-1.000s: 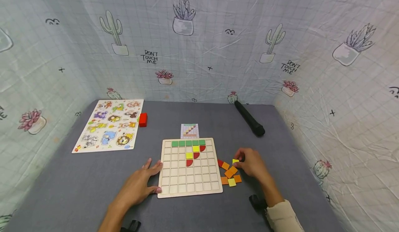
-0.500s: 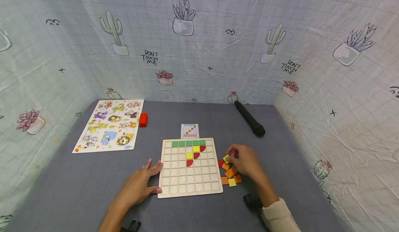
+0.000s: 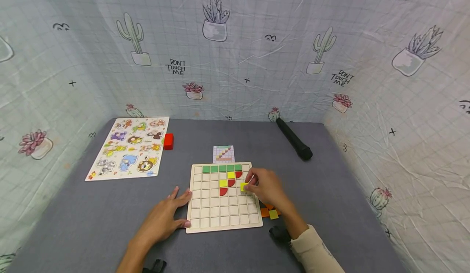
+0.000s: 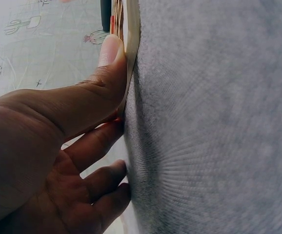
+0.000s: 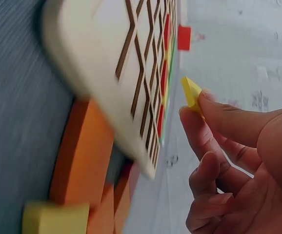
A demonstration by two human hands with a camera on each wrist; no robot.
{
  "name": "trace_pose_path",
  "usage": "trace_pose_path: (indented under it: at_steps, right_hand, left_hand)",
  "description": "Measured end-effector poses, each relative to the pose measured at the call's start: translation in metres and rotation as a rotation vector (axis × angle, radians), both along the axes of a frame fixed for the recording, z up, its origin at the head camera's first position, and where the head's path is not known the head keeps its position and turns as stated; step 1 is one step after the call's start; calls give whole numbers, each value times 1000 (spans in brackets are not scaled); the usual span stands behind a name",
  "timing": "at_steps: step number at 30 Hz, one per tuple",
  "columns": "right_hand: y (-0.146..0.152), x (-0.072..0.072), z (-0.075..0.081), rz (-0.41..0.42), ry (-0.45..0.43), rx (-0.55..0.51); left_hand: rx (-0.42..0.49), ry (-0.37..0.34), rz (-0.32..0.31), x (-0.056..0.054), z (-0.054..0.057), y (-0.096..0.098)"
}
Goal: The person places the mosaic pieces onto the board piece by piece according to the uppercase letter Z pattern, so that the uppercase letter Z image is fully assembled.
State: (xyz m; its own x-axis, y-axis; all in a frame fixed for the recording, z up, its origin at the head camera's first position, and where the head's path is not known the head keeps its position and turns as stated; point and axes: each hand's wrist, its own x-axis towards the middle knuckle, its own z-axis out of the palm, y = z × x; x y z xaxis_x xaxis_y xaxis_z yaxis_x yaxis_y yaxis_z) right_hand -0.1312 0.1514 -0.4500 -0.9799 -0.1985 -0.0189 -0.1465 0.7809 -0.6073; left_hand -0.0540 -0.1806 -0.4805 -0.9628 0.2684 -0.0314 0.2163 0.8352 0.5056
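Observation:
My right hand (image 3: 271,189) pinches a small yellow tile (image 5: 191,93) between thumb and fingertip. It holds the tile over the right part of a wooden grid board (image 3: 216,222). Set in the board are a row of green tiles (image 3: 222,168), two yellow squares (image 3: 223,183) and several red rounded pieces (image 3: 223,191) stepping down to the left. At the board's left edge, my left hand (image 3: 161,220) rests with fingers spread, its thumb and a finger touching the rim. The left wrist view shows the thumb (image 4: 112,61) against that edge.
A printed pattern card (image 3: 223,154) lies behind the board. Loose orange tiles (image 5: 80,156) and a yellow one (image 3: 273,214) lie right of it, partly hidden by my right arm. An animal puzzle board (image 3: 126,148), a red block (image 3: 168,141) and a black microphone (image 3: 293,139) lie farther back.
My right hand has carried the yellow tile leftward from the loose tiles to above the board. The left hand has stayed at the board's edge.

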Motion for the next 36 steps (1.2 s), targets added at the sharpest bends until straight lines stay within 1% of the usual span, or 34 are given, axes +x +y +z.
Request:
trace_pose_path:
  at_steps: [3, 12, 20, 28, 36]
  right_hand:
    - [-12, -1, 0, 26, -14, -3]
    - [-42, -7, -1, 113, -4, 22]
    - [-60, -14, -12, 141, -21, 60]
    - [-78, -16, -12, 173, -18, 106]
    - [-91, -15, -13, 201, -28, 155]
  left_hand:
    - [-4, -2, -2, 0, 0, 0]
    - [-1, 11, -1, 0, -1, 0]
    - [5, 6, -7, 1, 1, 0]
    - [10, 8, -10, 1, 1, -2]
    - [11, 7, -16, 1, 1, -2]
